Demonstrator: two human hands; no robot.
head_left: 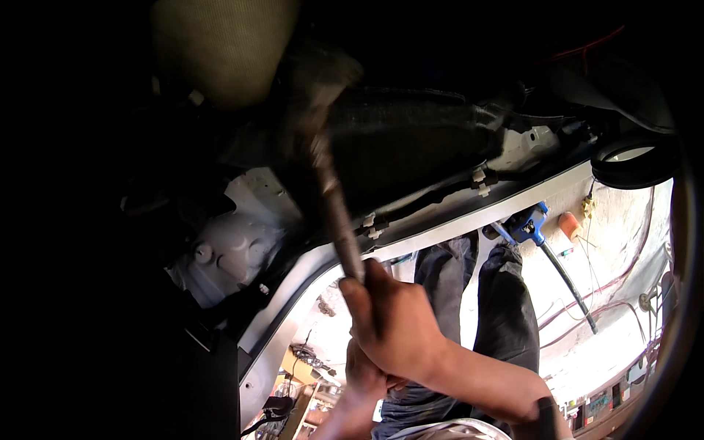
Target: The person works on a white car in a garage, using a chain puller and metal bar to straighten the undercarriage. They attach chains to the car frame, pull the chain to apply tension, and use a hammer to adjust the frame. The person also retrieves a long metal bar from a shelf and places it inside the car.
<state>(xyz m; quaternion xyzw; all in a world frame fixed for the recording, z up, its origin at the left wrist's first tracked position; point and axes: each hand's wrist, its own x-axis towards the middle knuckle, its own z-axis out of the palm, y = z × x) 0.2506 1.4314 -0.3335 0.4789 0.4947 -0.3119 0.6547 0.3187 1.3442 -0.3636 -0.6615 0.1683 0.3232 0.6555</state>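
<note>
My right hand (402,317) is closed round the handle of a hammer (339,220), which points up and slightly left. The hammer's head is smeared by motion and dim against the dark car interior. Just below, my left hand (363,370) is closed at the handle's lower end, partly hidden behind the right hand and wrist. Beyond the handle runs the car body's white sill (433,227). A dark panel (411,147) lies close to the hammer's head.
A beige cushioned part (224,44) shows at the upper left, above a pale housing (231,253). My legs (506,315) are outside the sill. On the floor are a blue metal tool (529,221) with a black bar and an orange object (570,226). Cables hang nearby.
</note>
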